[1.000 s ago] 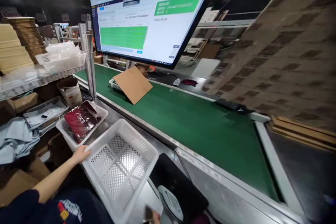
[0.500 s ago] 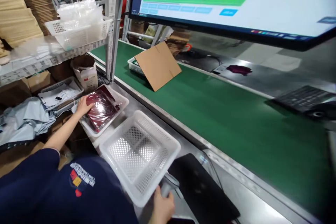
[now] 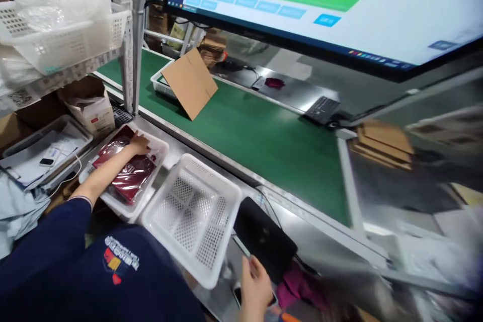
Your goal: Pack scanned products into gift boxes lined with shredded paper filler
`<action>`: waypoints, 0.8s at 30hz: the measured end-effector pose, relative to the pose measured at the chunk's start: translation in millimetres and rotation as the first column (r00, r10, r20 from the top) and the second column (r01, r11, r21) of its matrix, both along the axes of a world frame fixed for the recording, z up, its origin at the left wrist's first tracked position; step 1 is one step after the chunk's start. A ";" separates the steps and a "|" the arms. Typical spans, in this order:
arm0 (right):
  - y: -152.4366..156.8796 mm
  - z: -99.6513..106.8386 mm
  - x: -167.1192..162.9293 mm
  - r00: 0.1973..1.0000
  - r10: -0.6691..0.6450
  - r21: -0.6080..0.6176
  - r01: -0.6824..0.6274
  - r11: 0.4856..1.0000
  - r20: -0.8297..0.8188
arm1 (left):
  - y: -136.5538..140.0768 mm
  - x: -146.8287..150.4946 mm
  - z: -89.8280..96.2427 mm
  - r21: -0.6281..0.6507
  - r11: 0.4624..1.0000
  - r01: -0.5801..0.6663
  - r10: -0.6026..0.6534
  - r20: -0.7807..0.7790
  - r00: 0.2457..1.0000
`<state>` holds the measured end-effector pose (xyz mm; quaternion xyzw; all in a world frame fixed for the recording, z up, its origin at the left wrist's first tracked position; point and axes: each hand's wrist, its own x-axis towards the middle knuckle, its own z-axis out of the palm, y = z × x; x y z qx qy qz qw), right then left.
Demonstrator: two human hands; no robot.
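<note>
Maroon items in clear plastic bags (image 3: 130, 178) lie in a white tray (image 3: 163, 153) at the left. My left hand (image 3: 139, 144) reaches across them and touches the far side of the packs, its fingers apart. An open-mesh white plastic basket (image 3: 192, 211) stands beside that tray, with nothing inside. Right of the basket, my right hand (image 3: 255, 282) has curled fingers around what looks like a grey scanner (image 3: 241, 245); only a narrow, blurred part of it shows. Close to this hand lies a flat black pad (image 3: 264, 236).
Beyond the bench runs a green conveyor belt (image 3: 249, 131) carrying a cardboard sheet (image 3: 192, 83) tilted against a small white basket (image 3: 160, 83). A large monitor (image 3: 287, 10) hangs above. To the left, a metal shelf post (image 3: 130, 60) rises near a basket of plastic bags (image 3: 64, 35).
My left hand has moved from the packs' left edge to their far right side. My right hand has shifted right, away from the basket. The camera view has swung right.
</note>
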<state>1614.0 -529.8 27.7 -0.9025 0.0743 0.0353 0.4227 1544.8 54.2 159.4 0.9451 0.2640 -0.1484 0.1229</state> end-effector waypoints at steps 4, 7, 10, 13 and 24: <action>44.1 37.1 -9.1 0.993 -0.118 0.296 0.115 0.948 -0.009 | -4.3 28.8 5.9 -0.098 0.993 0.073 -0.083 -0.107 0.991; 98.4 61.6 -18.1 0.998 0.055 0.388 -0.063 0.920 0.032 | 7.1 6.1 32.3 -0.118 0.983 0.140 -0.144 -0.029 0.989; 160.6 89.3 -27.6 0.925 0.358 0.427 -0.375 0.823 0.123 | 13.5 -46.8 63.9 -0.168 0.960 0.224 -0.176 0.259 0.950; 222.1 121.8 -40.4 0.712 0.621 0.378 -0.702 0.604 0.328 | -1.3 -108.4 84.9 -0.154 0.943 0.295 -0.150 0.597 0.788; 330.3 185.4 -74.6 0.209 0.883 0.343 -0.937 0.059 0.420 | -87.0 -181.4 100.7 0.107 0.975 0.195 -0.195 0.834 0.516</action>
